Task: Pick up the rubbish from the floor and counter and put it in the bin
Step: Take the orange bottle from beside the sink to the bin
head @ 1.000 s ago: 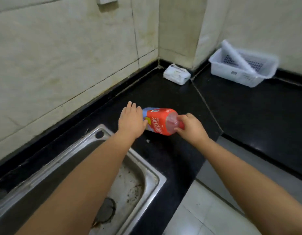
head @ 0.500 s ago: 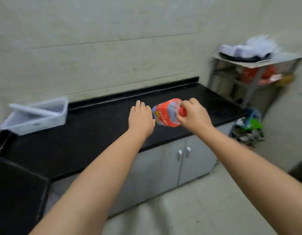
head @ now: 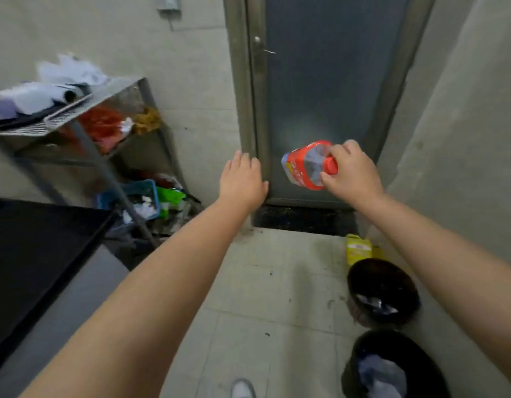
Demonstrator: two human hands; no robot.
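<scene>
My right hand [head: 353, 175] grips a clear plastic bottle [head: 304, 166] with a red label and red cap, held by its neck in the air in front of a door. My left hand [head: 243, 180] is held out beside it, palm down, fingers loosely apart, holding nothing. Two dark round bins stand on the floor at the lower right: the farther bin [head: 360, 271] has crumpled rubbish inside, the nearer bin [head: 363, 349] holds pale rubbish. A yellow carton [head: 358, 249] lies on the floor just beyond the farther bin.
A frosted door [head: 320, 81] fills the wall ahead. A metal rack [head: 111, 93] piled with papers and bags stands at left, with a blue basket [head: 145, 193] and clutter under it. The black counter [head: 33, 239] edge is at lower left. A shoe tip [head: 243, 389] shows below.
The view has swung right from the sink and counter to the door and bins. My right hand has carried the bottle off the counter. My left hand has let go of it.
</scene>
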